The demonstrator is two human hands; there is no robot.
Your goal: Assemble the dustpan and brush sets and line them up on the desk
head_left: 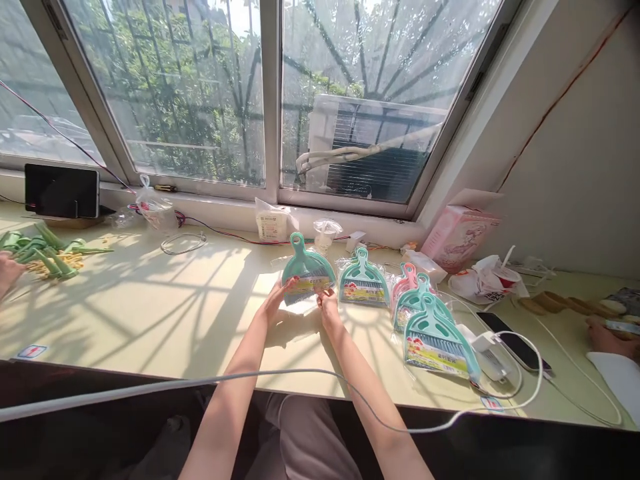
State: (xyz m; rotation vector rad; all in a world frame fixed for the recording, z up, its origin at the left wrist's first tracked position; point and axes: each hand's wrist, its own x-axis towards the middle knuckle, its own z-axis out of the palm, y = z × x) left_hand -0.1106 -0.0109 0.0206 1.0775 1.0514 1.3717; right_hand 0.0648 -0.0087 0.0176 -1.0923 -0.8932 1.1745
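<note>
Between my two hands is a teal mini dustpan and brush set [306, 268] in clear plastic wrap, its handle pointing toward the window. My left hand [276, 299] grips its left lower edge. The fingers of my right hand [327, 303] are closed at its lower right edge. Just to the right lies another wrapped teal dustpan set [363, 280]. Further right, a pink dustpan set [406, 280] is partly hidden under a teal set [423, 303], with one more teal set [440, 341] overlapping in front.
A white cable [320, 371] hangs across in front of my forearms. Right are a phone [517, 341], a power bank [493, 363] and a pink box [463, 233]. Left are a tablet [63, 192] and green leaf strips [53, 253]. Other people's hands [7, 272] show at both edges.
</note>
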